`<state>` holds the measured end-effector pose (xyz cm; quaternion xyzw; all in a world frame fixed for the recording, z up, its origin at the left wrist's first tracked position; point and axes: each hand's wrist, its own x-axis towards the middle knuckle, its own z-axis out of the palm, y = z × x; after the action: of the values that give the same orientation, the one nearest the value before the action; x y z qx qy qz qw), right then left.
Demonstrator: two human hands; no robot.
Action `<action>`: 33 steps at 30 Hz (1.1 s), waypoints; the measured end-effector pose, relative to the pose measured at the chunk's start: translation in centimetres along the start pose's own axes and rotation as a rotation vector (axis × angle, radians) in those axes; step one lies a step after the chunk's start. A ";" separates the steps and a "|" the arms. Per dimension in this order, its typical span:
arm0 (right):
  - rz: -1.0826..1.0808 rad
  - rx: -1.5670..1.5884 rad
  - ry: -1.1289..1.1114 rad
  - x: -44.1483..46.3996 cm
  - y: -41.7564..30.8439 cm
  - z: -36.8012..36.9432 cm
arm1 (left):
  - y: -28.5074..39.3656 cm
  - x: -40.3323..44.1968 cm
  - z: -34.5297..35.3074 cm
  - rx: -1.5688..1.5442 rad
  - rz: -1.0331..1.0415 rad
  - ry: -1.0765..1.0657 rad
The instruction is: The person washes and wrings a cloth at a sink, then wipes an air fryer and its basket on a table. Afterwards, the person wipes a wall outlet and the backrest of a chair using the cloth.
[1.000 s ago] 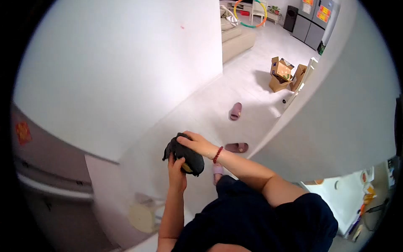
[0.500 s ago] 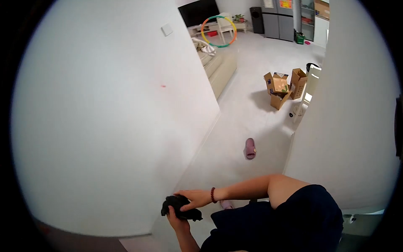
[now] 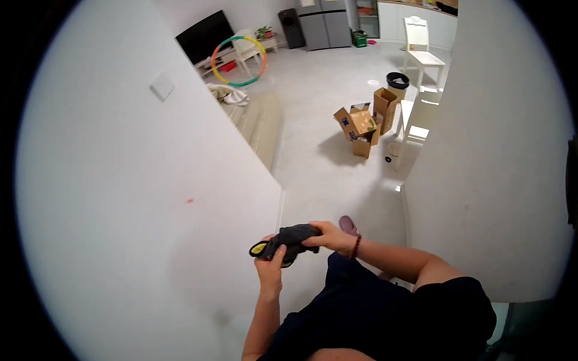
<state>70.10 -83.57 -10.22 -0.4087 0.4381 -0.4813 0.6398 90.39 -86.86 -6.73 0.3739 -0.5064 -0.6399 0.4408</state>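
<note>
Together, left fingers (image 3: 279, 255) and right fingers (image 3: 314, 240) grip a dark bundle (image 3: 294, 234), partly hiding its unclear form.

- Cut off by top edge: grey refrigerator (image 3: 325, 29);
- partly hidden behind wall (image 3: 120, 192): beige sofa (image 3: 257, 123);
- partly covered by left hand (image 3: 270, 272) and right hand (image 3: 333, 238): dark grey bundle (image 3: 294, 237);
- too small to read: print (image 3: 345, 122) on cardboard box (image 3: 362, 145).

Dark bundle (image 3: 295, 236) looks like soft matt cloth, pretty wrinkly. Open box (image 3: 363, 123) is plain matt cardboard, hoop (image 3: 264, 62) seems to be smooth plastic, floor's (image 3: 307, 168) smooth with a slight sheen. Wall (image 3: 120, 180) reads flat and matt, fridge (image 3: 324, 31) kinda metallic, slipper (image 3: 347, 224) dull and rubbery.
</note>
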 end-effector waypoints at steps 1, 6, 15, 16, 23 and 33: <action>-0.015 0.024 0.050 1.6 -0.9 -1.7 | -0.5 3.1 0.5 -0.007 -0.014 -0.024; 0.012 0.153 0.173 10.7 -3.9 -9.7 | -3.9 17.7 1.4 0.050 -0.021 -0.082; 0.029 0.112 0.235 33.2 -11.6 -20.1 | -1.9 42.7 3.5 -0.215 -0.063 -0.014; -0.019 0.057 0.249 35.6 -11.5 -21.5 | -1.9 45.3 3.9 -0.249 -0.072 -0.020; -0.020 -0.005 0.388 46.6 -16.3 -32.2 | -2.3 66.5 9.2 -0.280 -0.126 -0.169; -0.198 0.048 1.047 51.9 -18.1 -51.9 | -5.1 88.2 27.3 -0.031 -0.312 -0.774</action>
<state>23.87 -143.08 -16.45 -0.1386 0.6470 -0.6888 0.2963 34.91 -160.80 -8.89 0.1716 -0.5621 -0.7999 0.1213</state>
